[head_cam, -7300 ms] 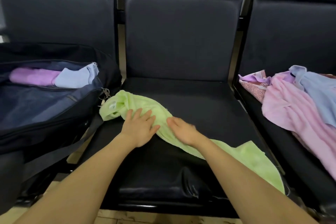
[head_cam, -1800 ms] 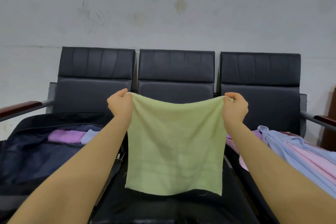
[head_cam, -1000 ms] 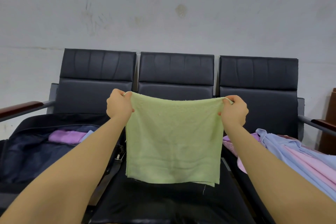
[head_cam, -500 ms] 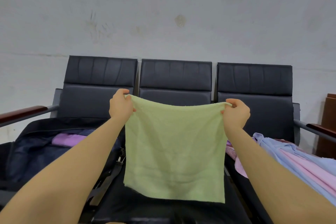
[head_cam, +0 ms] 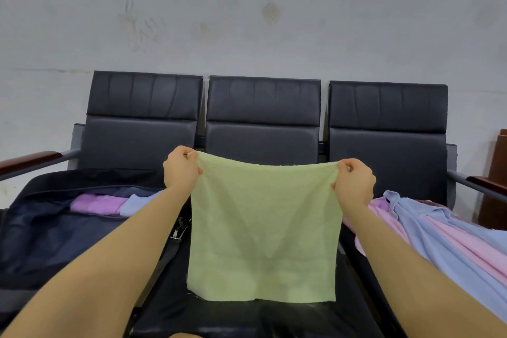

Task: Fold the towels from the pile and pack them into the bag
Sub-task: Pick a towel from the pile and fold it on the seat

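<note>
A light green towel (head_cam: 263,230) hangs flat in the air over the middle seat. My left hand (head_cam: 179,171) pinches its top left corner and my right hand (head_cam: 354,182) pinches its top right corner. Its lower edge hangs just above the seat cushion. On the left seat lies an open dark blue bag (head_cam: 49,233) holding a folded purple towel (head_cam: 96,203) and a folded light blue towel (head_cam: 138,200). On the right seat lies the pile of pink and blue towels (head_cam: 439,230), partly behind my right arm.
Three black padded seats (head_cam: 263,118) stand in a row against a grey wall. Wooden armrests (head_cam: 30,159) jut out at both ends. The bag's strap and metal clip (head_cam: 178,230) hang between the left and middle seats. A brown wooden piece (head_cam: 498,173) stands at the far right.
Earlier the towel lay crumpled on the middle seat under both hands; then it was lifted by its corners. In the last second both hands dropped slightly with the towel still spread.
</note>
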Demonstrator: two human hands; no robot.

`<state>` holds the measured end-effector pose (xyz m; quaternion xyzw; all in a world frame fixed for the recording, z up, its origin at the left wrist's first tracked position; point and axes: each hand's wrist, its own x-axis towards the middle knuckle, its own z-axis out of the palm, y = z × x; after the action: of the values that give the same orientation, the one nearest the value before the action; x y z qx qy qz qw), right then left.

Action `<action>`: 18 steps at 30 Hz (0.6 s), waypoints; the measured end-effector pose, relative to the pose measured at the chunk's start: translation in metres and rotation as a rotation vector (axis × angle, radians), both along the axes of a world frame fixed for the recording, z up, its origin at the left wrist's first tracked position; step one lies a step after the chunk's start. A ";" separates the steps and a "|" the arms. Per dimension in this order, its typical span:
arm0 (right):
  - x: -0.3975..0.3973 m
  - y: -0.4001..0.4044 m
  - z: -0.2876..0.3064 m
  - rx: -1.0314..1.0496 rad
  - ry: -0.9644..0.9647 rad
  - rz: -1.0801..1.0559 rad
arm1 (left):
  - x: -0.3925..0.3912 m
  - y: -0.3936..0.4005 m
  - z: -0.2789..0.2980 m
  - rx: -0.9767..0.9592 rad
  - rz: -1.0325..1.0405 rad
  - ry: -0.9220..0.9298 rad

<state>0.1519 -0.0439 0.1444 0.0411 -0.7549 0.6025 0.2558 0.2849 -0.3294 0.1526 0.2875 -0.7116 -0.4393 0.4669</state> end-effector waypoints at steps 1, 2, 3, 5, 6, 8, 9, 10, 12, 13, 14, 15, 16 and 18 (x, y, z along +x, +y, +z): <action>-0.004 -0.002 -0.003 -0.022 0.006 0.005 | -0.006 -0.002 -0.004 0.007 -0.002 0.002; -0.008 -0.004 -0.006 -0.043 0.013 0.012 | -0.011 -0.005 -0.008 0.017 -0.003 0.009; -0.011 -0.006 -0.009 -0.056 0.018 0.015 | -0.017 -0.007 -0.012 0.030 -0.004 0.017; -0.018 -0.010 -0.014 -0.079 0.011 0.018 | -0.029 -0.013 -0.020 0.056 -0.005 0.023; -0.023 -0.013 -0.018 -0.091 0.003 0.023 | -0.035 -0.015 -0.024 0.061 -0.004 0.021; -0.037 -0.018 -0.027 -0.104 -0.014 0.024 | -0.047 -0.022 -0.034 0.065 0.001 0.009; -0.043 -0.021 -0.030 -0.103 -0.028 0.022 | -0.053 -0.024 -0.038 0.068 0.005 0.000; -0.049 -0.024 -0.034 -0.090 -0.043 0.015 | -0.059 -0.027 -0.042 0.071 0.006 -0.010; -0.061 -0.030 -0.041 -0.040 -0.073 0.007 | -0.072 -0.032 -0.050 0.075 -0.008 -0.023; -0.066 -0.034 -0.044 -0.012 -0.090 0.001 | -0.079 -0.034 -0.054 0.080 -0.018 -0.033; -0.071 -0.038 -0.047 0.010 -0.106 -0.008 | -0.086 -0.036 -0.058 0.092 -0.025 -0.045; -0.076 -0.043 -0.049 0.029 -0.116 -0.020 | -0.093 -0.037 -0.061 0.110 -0.033 -0.055; -0.082 -0.048 -0.050 0.041 -0.120 -0.032 | -0.100 -0.038 -0.063 0.128 -0.043 -0.056; -0.093 -0.058 -0.048 0.030 -0.109 -0.038 | -0.115 -0.039 -0.062 0.135 -0.058 -0.046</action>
<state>0.0593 -0.1020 0.0966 -0.0022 -0.7775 0.5874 0.2248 0.1697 -0.3689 0.0904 0.3076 -0.6989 -0.4931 0.4169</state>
